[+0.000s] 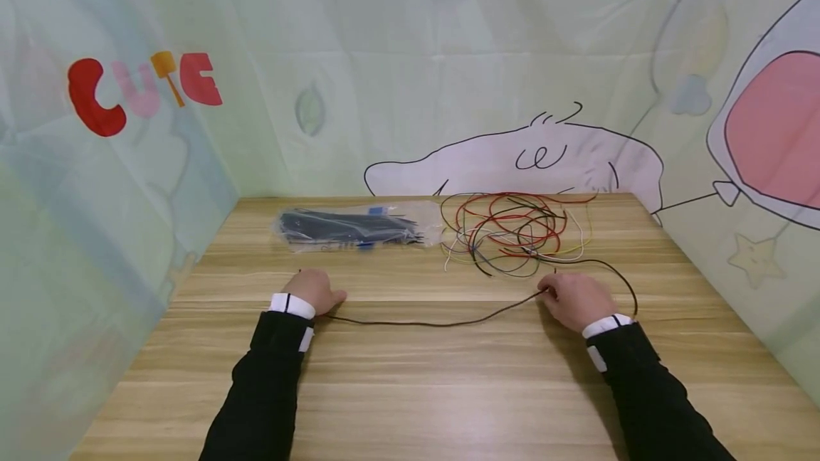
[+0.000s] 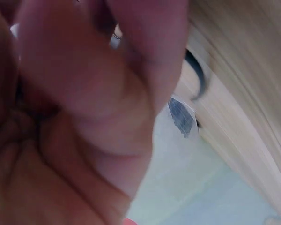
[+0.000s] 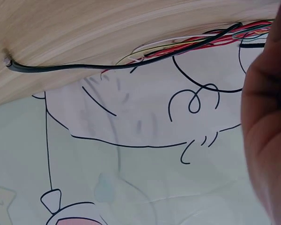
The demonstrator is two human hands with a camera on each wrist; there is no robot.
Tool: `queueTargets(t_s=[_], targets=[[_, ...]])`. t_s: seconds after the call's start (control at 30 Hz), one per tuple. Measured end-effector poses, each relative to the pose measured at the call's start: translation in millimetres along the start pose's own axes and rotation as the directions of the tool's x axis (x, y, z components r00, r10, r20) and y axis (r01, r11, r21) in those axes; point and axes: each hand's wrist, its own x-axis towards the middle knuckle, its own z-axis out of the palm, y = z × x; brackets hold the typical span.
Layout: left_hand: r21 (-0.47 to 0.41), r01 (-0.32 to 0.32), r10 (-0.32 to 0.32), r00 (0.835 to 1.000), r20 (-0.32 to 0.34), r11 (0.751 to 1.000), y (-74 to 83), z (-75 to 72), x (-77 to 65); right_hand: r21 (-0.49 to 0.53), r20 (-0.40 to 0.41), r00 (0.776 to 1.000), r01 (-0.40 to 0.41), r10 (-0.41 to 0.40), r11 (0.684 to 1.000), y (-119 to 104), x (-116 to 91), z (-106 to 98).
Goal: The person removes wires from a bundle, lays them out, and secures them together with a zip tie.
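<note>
A thin dark wire (image 1: 435, 324) runs in a shallow curve between the two hands, low over the table (image 1: 423, 404). My left hand (image 1: 312, 292) grips its left end, and a short tip pokes out beyond the knuckles. Curled fingers (image 2: 98, 89) fill much of the left wrist view, with a dark curved wire end (image 2: 197, 70) past them. On the other side, the right hand (image 1: 576, 299) pinches the wire between thumb and fingertips, with a short end standing up above them. Only the edge of that hand (image 3: 271, 126) shows in the right wrist view.
A tangled pile of red, black, white and yellow wires (image 1: 544, 223) lies at the back right. One black wire (image 1: 624, 279) loops from it toward the right wrist. Left of the pile is a clear plastic bag (image 1: 349, 228) of long dark strips. Printed cloth walls (image 1: 320, 55) enclose the table.
</note>
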Motion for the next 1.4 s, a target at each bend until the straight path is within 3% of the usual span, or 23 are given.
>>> queueTargets(t_s=[0.23, 0.4, 0.8, 0.93, 1.07, 1.23, 1.4], targets=[[0.038, -0.023, 0.024, 1.000, -0.010, 0.999, 6.6, 1.2, 2.6, 0.065, 0.107, 0.992, 0.057, -0.064, 0.996, -4.1, 0.6, 1.9], [-0.008, -0.058, 0.058, 0.998, -0.007, 0.998, 13.4, 4.8, 5.8, 0.103, 0.146, 0.985, 0.073, -0.088, 0.992, -6.8, 0.6, 2.0], [0.004, -0.110, 0.110, 0.994, -0.014, 0.994, 34.0, 15.2, 8.3, 0.148, 0.230, 0.966, 0.087, -0.120, 0.985, -11.7, 0.9, 2.7], [0.035, -0.132, 0.132, 0.991, -0.001, 0.991, 46.2, 20.6, 9.4, 0.136, 0.245, 0.961, 0.096, -0.128, 0.986, -16.6, 0.6, 3.3], [0.009, -0.167, 0.167, 0.986, 0.003, 0.986, 56.4, 26.6, 10.1, 0.142, 0.260, 0.955, 0.106, -0.140, 0.984, -21.8, 0.4, 5.0], [0.009, -0.196, 0.197, 0.980, -0.012, 0.980, 60.9, 34.5, 10.9, 0.152, 0.270, 0.950, 0.122, -0.159, 0.981, -26.9, 0.4, 6.6], [0.022, -0.206, 0.207, 0.978, -0.009, 0.978, 65.5, 31.8, 7.8, 0.160, 0.269, 0.944, 0.152, -0.192, 0.975, -31.5, 0.6, 8.9]])
